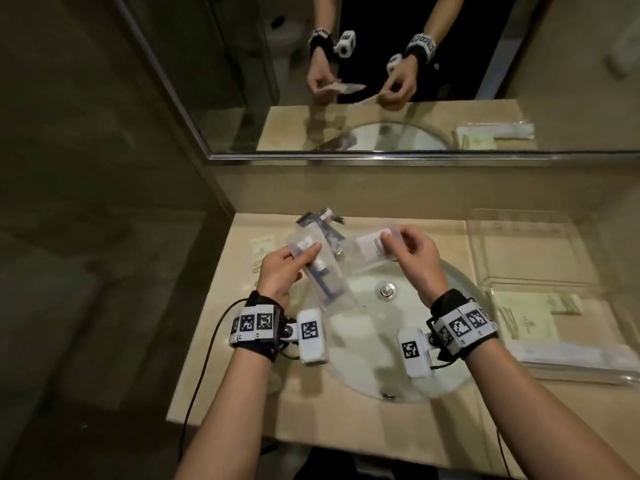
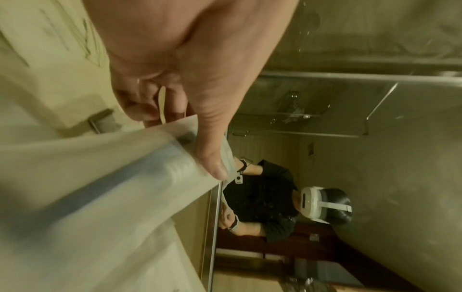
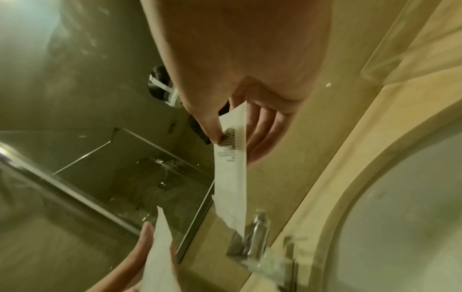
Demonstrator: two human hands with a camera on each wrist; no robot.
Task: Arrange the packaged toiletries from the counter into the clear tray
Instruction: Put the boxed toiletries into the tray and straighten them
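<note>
Over the sink, my left hand (image 1: 294, 259) pinches a long clear packet (image 1: 320, 268) with a dark-handled item inside, thumb on top; the same packet (image 2: 120, 177) fills the left wrist view, blurred. My right hand (image 1: 401, 244) pinches a shorter clear packet with a white printed label (image 1: 372, 249) between thumb and fingers, seen edge-on as a white strip (image 3: 231, 158) in the right wrist view. The clear tray (image 1: 519, 289) stands on the counter at the right, with flat pale packets (image 1: 526, 318) lying in its near part.
A round white basin (image 1: 381, 341) is set into the beige counter (image 1: 225, 375), with a chrome tap (image 1: 323, 225) at its back. One small pale packet (image 1: 261, 249) lies left of the basin. A mirror (image 1: 381, 81) rises behind; a dark wall closes the left.
</note>
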